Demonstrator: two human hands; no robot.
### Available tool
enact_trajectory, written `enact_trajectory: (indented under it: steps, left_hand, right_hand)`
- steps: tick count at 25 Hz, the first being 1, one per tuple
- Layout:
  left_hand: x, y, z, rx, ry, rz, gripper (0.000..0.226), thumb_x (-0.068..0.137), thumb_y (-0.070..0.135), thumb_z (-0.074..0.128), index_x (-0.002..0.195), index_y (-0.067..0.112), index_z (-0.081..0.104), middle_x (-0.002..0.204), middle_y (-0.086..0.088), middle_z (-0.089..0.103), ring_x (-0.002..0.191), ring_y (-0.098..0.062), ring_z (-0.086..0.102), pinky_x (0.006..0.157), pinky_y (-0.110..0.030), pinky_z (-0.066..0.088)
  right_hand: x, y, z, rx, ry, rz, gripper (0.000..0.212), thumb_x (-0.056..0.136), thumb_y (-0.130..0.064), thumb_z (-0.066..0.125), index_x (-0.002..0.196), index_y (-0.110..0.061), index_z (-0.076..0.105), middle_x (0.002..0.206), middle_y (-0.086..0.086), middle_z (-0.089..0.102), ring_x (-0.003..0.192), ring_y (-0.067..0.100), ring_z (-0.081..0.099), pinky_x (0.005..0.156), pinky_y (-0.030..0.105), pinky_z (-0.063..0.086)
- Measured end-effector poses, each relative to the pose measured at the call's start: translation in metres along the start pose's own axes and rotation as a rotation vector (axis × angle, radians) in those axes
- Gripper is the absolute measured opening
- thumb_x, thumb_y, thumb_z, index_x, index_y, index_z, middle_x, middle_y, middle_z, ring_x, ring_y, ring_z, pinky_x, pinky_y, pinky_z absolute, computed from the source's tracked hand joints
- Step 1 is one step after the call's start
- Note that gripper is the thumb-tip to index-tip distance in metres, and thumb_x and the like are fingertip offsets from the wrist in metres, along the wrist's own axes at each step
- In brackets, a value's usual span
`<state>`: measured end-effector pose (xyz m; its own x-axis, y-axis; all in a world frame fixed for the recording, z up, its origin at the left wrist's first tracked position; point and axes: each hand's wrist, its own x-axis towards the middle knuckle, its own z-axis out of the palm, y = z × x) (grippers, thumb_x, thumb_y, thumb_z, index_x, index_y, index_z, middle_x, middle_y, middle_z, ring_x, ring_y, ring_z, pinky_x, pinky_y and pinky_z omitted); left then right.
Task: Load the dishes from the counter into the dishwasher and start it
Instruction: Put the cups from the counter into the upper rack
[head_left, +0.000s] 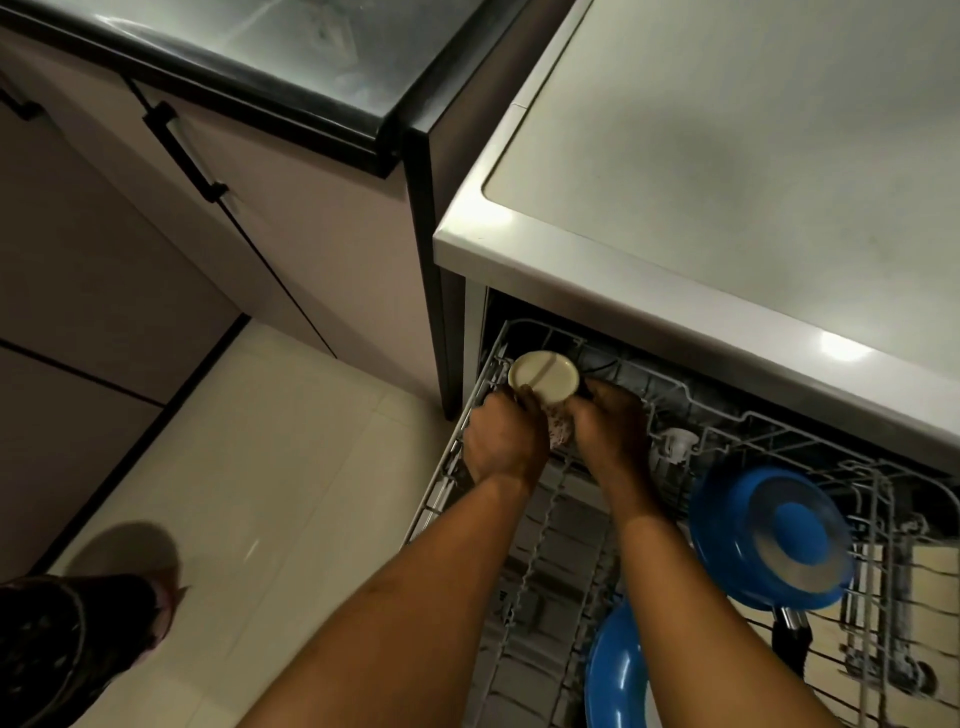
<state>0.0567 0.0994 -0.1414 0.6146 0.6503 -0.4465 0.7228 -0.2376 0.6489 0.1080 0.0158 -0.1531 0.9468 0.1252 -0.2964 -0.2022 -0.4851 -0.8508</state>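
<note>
Cream cup (543, 376), base up, sides perhaps floral; left hand (501, 441), right hand (610, 431) gripping.

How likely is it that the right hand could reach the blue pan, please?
Probably yes, once the right hand releases the cup: the blue pan sits uncovered in the rack beside it.

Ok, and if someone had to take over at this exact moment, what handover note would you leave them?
Hands: left hand and right hand both grip the cream, flower-patterned cup, upside down, at the far left corner of the pulled-out wire dishwasher rack.
Done: blue frying pan and blue plate are already in the rack.
Left: seat the cup, load any remaining dishes, push the rack in, close up and start the machine.
</note>
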Motion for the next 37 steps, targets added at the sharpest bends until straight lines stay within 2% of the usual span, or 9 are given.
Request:
enact_trajectory:
  steps: [3,6,8,12,15,24,30,34,37]
  left_hand:
    - [0.003,0.006,-0.002,-0.03,0.021,0.017,0.034,0.102,0.037,0.044,0.109,0.013,0.067,0.103,-0.013,0.071,0.096,-0.035,0.067,0.08,-0.039,0.055]
    - [0.006,0.013,0.001,-0.086,-0.022,0.036,0.028,0.102,0.025,0.046,0.115,0.009,0.064,0.11,-0.016,0.069,0.102,-0.036,0.065,0.08,-0.039,0.052]
    - [0.012,0.014,0.003,-0.099,-0.049,0.014,0.026,0.101,0.019,0.047,0.12,0.007,0.06,0.116,-0.017,0.067,0.107,-0.036,0.064,0.084,-0.041,0.052]
    - [0.013,0.013,0.009,-0.228,-0.02,-0.054,0.027,0.102,0.017,0.046,0.125,0.008,0.056,0.121,-0.013,0.065,0.11,-0.031,0.062,0.089,-0.041,0.053]
    - [0.016,0.009,0.015,-0.289,-0.025,-0.091,0.027,0.101,0.016,0.047,0.125,0.009,0.058,0.119,-0.013,0.066,0.108,-0.031,0.063,0.089,-0.044,0.054]
    - [0.02,-0.006,0.009,-0.121,-0.114,0.099,0.031,0.106,0.024,0.038,0.121,0.008,0.059,0.11,-0.015,0.068,0.098,-0.032,0.065,0.081,-0.041,0.055]
    - [0.009,-0.01,-0.004,-0.045,-0.112,0.09,0.031,0.105,0.028,0.043,0.114,0.008,0.064,0.106,-0.014,0.069,0.097,-0.031,0.066,0.08,-0.039,0.055]
    - [-0.014,-0.018,-0.01,0.048,-0.113,0.01,0.024,0.1,0.022,0.05,0.109,0.008,0.068,0.106,-0.014,0.07,0.096,-0.03,0.066,0.076,-0.036,0.054]
    - [-0.038,-0.027,-0.021,0.151,-0.175,0.104,0.026,0.098,0.017,0.051,0.119,0.011,0.066,0.109,-0.013,0.07,0.097,-0.03,0.066,0.075,-0.033,0.052]
  right_hand:
    - [0.005,0.005,0.001,-0.025,0.014,-0.028,0.008,0.081,-0.023,0.073,0.085,-0.017,0.071,0.074,-0.003,0.064,0.063,0.002,0.053,0.05,0.015,0.034]
    - [0.009,0.01,0.002,-0.051,0.059,-0.043,0.011,0.079,-0.018,0.07,0.072,-0.013,0.064,0.065,-0.001,0.056,0.058,0.008,0.047,0.05,0.022,0.03]
    - [0.012,0.011,0.005,-0.089,0.065,-0.021,0.017,0.079,-0.012,0.068,0.066,-0.012,0.058,0.059,-0.002,0.05,0.054,0.009,0.043,0.045,0.017,0.027]
    - [0.014,0.013,0.009,-0.143,0.088,-0.02,0.006,0.084,-0.013,0.066,0.081,-0.008,0.067,0.072,0.003,0.058,0.063,0.013,0.049,0.046,0.011,0.027]
    - [0.013,0.018,0.012,-0.136,0.096,-0.054,0.013,0.087,-0.016,0.065,0.093,-0.005,0.071,0.085,0.008,0.066,0.076,0.018,0.056,0.055,0.02,0.033]
    - [0.003,0.016,0.016,-0.173,0.121,-0.11,0.024,0.093,-0.018,0.06,0.113,-0.008,0.069,0.11,0.011,0.07,0.101,0.027,0.063,0.078,0.026,0.041]
    - [-0.018,0.02,0.014,-0.17,0.097,0.007,0.033,0.099,-0.029,0.051,0.12,-0.006,0.062,0.118,0.014,0.065,0.107,0.03,0.06,0.078,0.027,0.039]
    - [-0.041,0.028,0.015,-0.217,0.019,0.04,0.027,0.096,-0.016,0.053,0.122,-0.011,0.061,0.116,0.013,0.066,0.105,0.031,0.062,0.076,0.029,0.042]
    - [-0.057,0.025,0.018,-0.291,-0.058,0.115,0.035,0.095,-0.016,0.052,0.13,-0.02,0.057,0.124,0.01,0.063,0.109,0.03,0.06,0.083,0.033,0.048]
